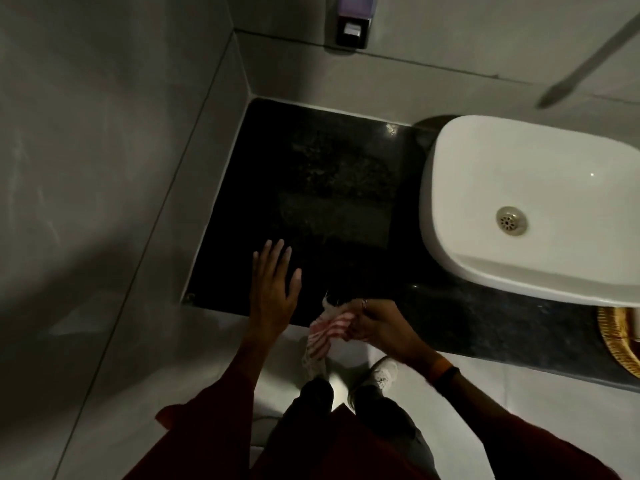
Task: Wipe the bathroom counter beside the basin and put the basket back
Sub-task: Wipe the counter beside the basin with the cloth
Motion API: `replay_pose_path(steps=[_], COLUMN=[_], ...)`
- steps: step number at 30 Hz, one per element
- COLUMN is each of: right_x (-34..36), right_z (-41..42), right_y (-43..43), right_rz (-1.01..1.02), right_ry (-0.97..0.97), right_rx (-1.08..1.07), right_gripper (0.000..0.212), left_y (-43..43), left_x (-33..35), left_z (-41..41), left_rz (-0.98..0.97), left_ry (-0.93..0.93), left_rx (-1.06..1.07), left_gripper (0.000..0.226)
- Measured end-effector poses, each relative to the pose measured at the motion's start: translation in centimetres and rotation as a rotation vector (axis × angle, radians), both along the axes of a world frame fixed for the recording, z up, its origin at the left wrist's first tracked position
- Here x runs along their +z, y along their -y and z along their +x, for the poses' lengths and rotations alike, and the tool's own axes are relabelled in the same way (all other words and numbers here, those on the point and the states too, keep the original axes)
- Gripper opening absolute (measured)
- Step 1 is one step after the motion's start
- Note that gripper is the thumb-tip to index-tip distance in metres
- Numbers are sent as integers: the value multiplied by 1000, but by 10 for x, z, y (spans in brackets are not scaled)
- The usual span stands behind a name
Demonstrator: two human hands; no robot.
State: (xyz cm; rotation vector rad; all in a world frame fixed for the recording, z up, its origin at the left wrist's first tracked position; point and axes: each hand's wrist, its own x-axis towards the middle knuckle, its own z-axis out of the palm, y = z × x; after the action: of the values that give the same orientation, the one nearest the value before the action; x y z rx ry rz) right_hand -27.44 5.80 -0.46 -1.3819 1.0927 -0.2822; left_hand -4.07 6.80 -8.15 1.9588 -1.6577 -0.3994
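The dark stone counter [311, 174] lies left of the white basin [519, 188] and carries a dull smeared patch in its middle. My left hand [273, 289] hovers flat with fingers spread over the counter's front left corner, holding nothing. My right hand [374, 323] is at the counter's front edge, closed on a red-and-white striped cloth [325, 332] that hangs down over the edge. A woven golden basket [616, 337] shows only partly at the right edge, in front of the basin; its contents are mostly cut off.
Grey tiled walls [121, 168] close in the counter on the left and at the back. A soap dispenser [353, 26] hangs on the back wall. A metal tap spout [588, 60] reaches over the basin. My legs and a shoe [382, 374] stand on the pale floor below.
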Motion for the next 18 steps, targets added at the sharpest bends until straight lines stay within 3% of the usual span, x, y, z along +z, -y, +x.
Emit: replay_pose_path(steps=[3, 5, 8, 11, 14, 16, 18], right_x=[8, 1, -15, -25, -24, -26, -27], right_z=[1, 2, 3, 0, -2, 1, 4], right_y=[34, 52, 65, 55, 44, 42, 43], right_rz=[225, 328, 403, 336, 151, -10, -93], right_ry=[179, 245, 156, 46, -156, -288, -342], right_rx=[-137, -242, -546, -592, -382, -209, -164], right_gripper=[32, 34, 36, 40, 68, 85, 76], left_y=[6, 7, 13, 25, 31, 31, 32], left_x=[7, 12, 20, 17, 14, 14, 13], left_z=[-1, -5, -15, -23, -30, -35, -37], left_rz=[-32, 74, 354, 508, 549, 500, 460], left_ry=[-81, -286, -667, -615, -347, -275, -351], left_rx=[-14, 50, 149, 93, 19, 4, 19], left_gripper=[49, 44, 46, 51, 77, 74, 66])
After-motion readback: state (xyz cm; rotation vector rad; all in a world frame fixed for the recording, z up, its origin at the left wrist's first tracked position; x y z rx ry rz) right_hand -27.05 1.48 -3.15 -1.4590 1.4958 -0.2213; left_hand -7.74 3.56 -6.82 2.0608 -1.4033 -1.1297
